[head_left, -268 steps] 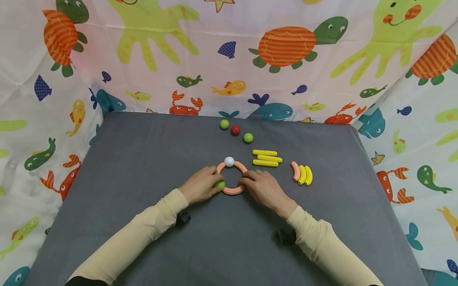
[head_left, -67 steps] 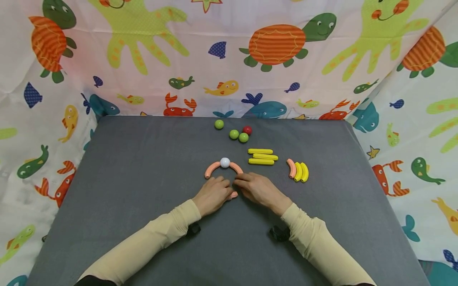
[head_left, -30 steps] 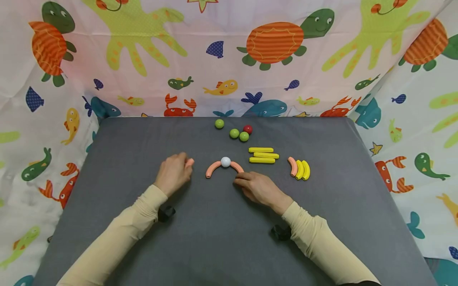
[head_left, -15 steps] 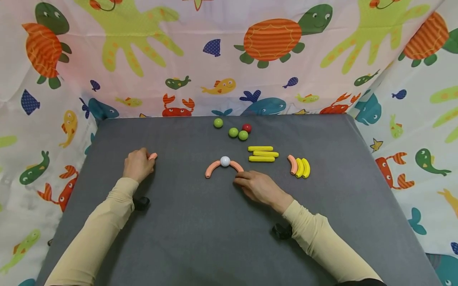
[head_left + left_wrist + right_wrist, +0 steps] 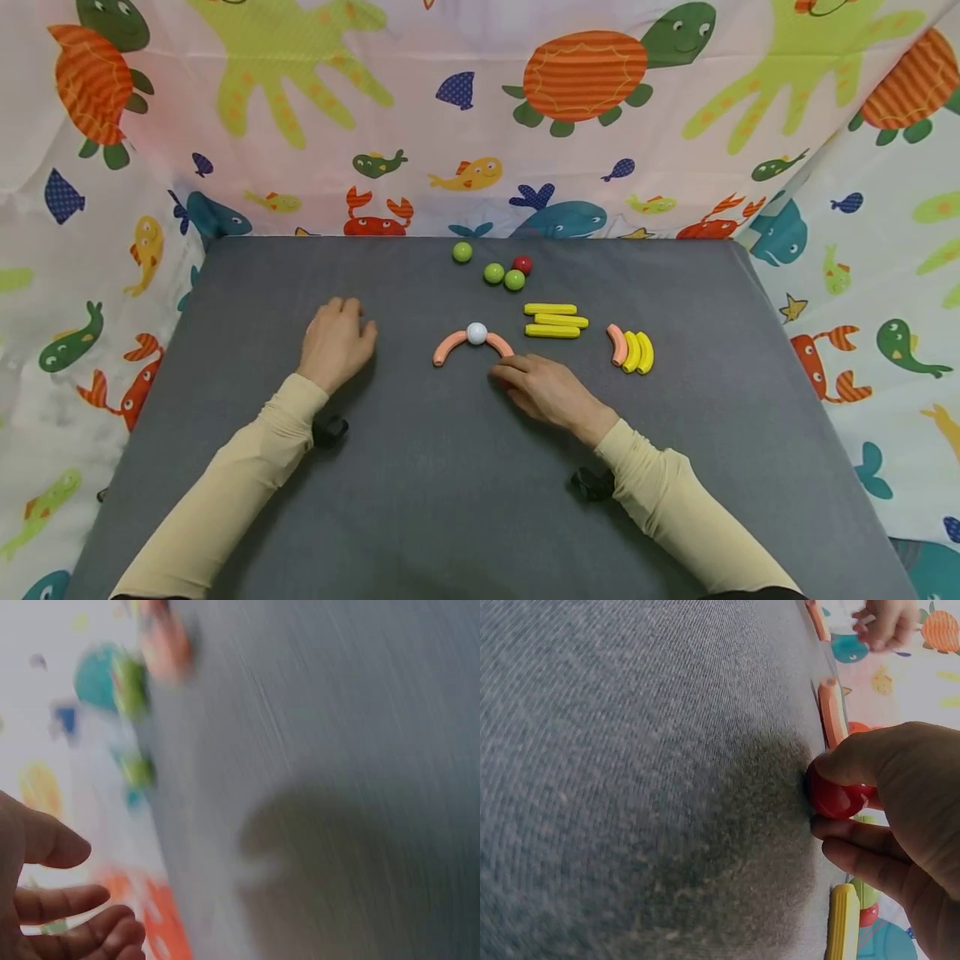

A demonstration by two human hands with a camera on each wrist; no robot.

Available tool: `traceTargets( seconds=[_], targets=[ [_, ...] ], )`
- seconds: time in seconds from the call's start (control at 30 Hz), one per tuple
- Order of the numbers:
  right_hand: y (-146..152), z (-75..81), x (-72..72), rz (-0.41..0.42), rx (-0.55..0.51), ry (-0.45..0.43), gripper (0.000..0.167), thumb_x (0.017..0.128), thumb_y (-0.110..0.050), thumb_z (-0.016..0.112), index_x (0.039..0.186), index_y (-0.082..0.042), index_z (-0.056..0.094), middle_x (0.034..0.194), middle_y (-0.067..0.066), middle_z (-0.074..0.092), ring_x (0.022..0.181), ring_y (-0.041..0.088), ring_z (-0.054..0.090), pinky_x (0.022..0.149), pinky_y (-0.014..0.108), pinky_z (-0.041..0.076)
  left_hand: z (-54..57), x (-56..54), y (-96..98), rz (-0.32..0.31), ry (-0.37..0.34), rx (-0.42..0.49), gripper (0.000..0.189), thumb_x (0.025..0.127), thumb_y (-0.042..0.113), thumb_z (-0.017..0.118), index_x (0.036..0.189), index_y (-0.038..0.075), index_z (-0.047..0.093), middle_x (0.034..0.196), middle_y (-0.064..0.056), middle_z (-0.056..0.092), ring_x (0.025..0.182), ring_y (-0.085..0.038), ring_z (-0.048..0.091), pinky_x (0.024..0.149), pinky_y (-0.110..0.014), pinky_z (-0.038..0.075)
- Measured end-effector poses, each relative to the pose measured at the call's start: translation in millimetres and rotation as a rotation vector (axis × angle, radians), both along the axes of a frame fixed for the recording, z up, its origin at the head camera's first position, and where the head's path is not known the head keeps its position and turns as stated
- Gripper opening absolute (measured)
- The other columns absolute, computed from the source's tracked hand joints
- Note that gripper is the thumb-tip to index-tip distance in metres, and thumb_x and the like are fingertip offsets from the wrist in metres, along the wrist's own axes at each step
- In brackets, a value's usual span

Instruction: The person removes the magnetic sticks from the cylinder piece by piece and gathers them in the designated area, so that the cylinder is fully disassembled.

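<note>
My left hand (image 5: 333, 343) hovers over the left part of the table, fingers relaxed and apart. No object shows between them in the left wrist view, which is blurred. The thumb and fingers of my right hand (image 5: 551, 392) pinch a red ball (image 5: 832, 793), hidden under the hand in the head view. Right at those fingertips ends a curved pink rod (image 5: 500, 344). It meets a white ball (image 5: 476, 333), and a second curved pink rod (image 5: 447, 347) joins on the ball's left side, making an arch. The pink rod my left hand held earlier is out of sight.
Several green balls (image 5: 493, 273) and another red ball (image 5: 522, 265) lie at the back of the grey table (image 5: 420, 500). Straight yellow rods (image 5: 552, 331) lie right of the arch. Farther right are a curved pink rod (image 5: 617, 345) and curved yellow rods (image 5: 645, 353).
The ring's lower part and its green ball have come away, leaving the arch. My left hand carried a curved pink rod left, then came back slightly right without it showing. My right hand stays put.
</note>
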State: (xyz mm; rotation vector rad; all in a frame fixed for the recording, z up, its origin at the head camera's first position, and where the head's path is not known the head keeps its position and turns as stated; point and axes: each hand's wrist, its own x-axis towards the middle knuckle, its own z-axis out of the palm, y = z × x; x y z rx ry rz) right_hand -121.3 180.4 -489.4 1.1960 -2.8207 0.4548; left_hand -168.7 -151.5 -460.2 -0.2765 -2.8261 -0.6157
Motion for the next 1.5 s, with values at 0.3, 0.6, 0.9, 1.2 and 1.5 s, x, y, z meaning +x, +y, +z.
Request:
traceTargets(
  seconds=[0.3, 0.6, 0.9, 1.2, 1.5],
  targets=[
    [-5, 4.4, 7.1, 0.054, -0.147, -0.095, 0.039, 0.090, -0.013, 0.069, 0.128, -0.008, 0.062, 0.118, 0.003, 0.068, 0.101, 0.014, 0.067, 0.086, 0.033, 0.056, 4.7, 42.2, 85.1, -0.321, -0.172, 0.036, 0.012, 0.090, 0.015, 0.064, 0.095, 0.005, 0.067, 0.084, -0.007, 0.063, 0.068, -0.017, 0.055, 0.063, -0.034, 0.048],
    [-3, 1.0, -2.6, 0.059, -0.135, 0.004, 0.032, 0.086, 0.000, 0.070, 0.117, -0.007, 0.069, 0.120, 0.007, 0.067, 0.105, 0.020, 0.066, 0.090, 0.036, 0.055, -25.7, 57.1, 124.7, -0.434, -0.263, -0.055, 0.032, 0.089, 0.036, 0.071, 0.102, 0.008, 0.065, 0.085, -0.004, 0.059, 0.069, -0.014, 0.052, 0.060, -0.029, 0.042],
    [-11, -3.3, 1.0, 0.083, -0.118, 0.044, 0.023, 0.085, -0.009, 0.074, 0.108, -0.013, 0.073, 0.110, 0.003, 0.066, 0.096, 0.016, 0.066, 0.084, 0.033, 0.056, -33.1, 60.0, 127.6, -0.468, -0.205, -0.055, 0.034, 0.086, 0.034, 0.074, 0.102, 0.005, 0.066, 0.083, -0.006, 0.060, 0.067, -0.016, 0.055, 0.058, -0.028, 0.042],
    [-12, -4.0, 3.1, 0.064, -0.069, 0.095, 0.022, 0.084, -0.010, 0.076, 0.105, -0.016, 0.074, 0.106, 0.000, 0.066, 0.091, 0.015, 0.065, 0.080, 0.031, 0.055, -24.5, 59.2, 122.1, -0.481, -0.248, -0.024, 0.024, 0.086, 0.026, 0.074, 0.095, 0.006, 0.066, 0.080, -0.005, 0.058, 0.064, -0.014, 0.050, 0.056, -0.027, 0.039],
    [-13, -6.5, 3.8, 0.076, -0.087, 0.127, 0.012, 0.087, -0.013, 0.074, 0.098, -0.014, 0.075, 0.102, -0.001, 0.068, 0.086, 0.014, 0.065, 0.077, 0.031, 0.056, 7.8, 22.3, 88.3, -0.212, -0.407, 0.311, 0.031, 0.090, 0.028, 0.069, 0.114, 0.009, 0.068, 0.099, -0.010, 0.060, 0.081, -0.020, 0.053, 0.068, -0.028, 0.045]
  ],
)
